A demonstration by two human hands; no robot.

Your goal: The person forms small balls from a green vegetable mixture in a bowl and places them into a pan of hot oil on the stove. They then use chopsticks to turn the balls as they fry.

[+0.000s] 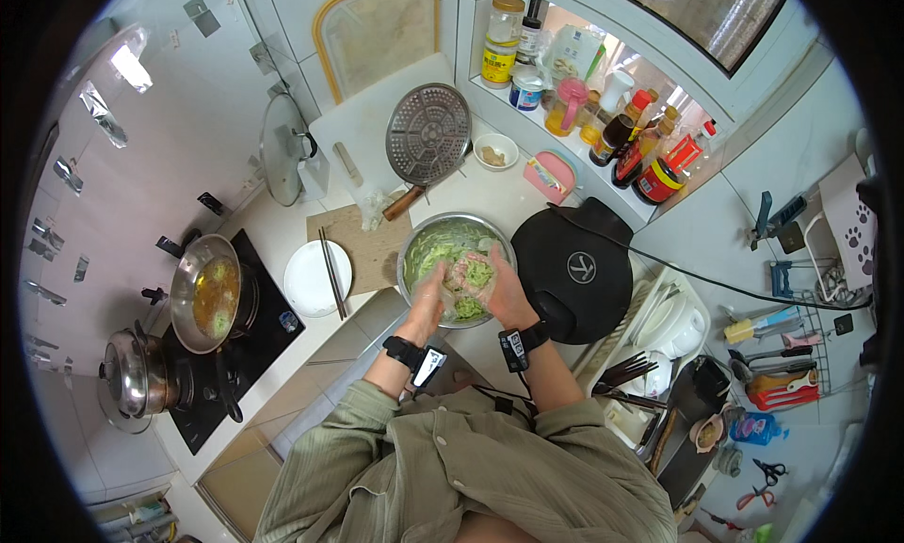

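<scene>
Over a metal mixing bowl [408, 251] of wet, pale-green shredded vegetable mixture, my two hands are cupped close together. A lump of the green shredded mixture [478, 274] lies between them. My left hand [429, 293] curves against the lump from the left, fingers bent and partly hidden. From the right, my right hand [507, 289] wraps round it, its fingers smeared with the mixture. More green mixture [468, 307] sits in the bowl below. Left of the bowl, a pair of dark chopsticks [331, 270] rests across a white plate [306, 279].
A frying pan [198, 275] holding oil and green pieces stands on the black cooktop [268, 307], beside a lidded pot [137, 373]. Right of the bowl lies a round black appliance [574, 270]. Behind are a perforated strainer [428, 129], a small white bowl [495, 150] and sauce bottles [640, 152].
</scene>
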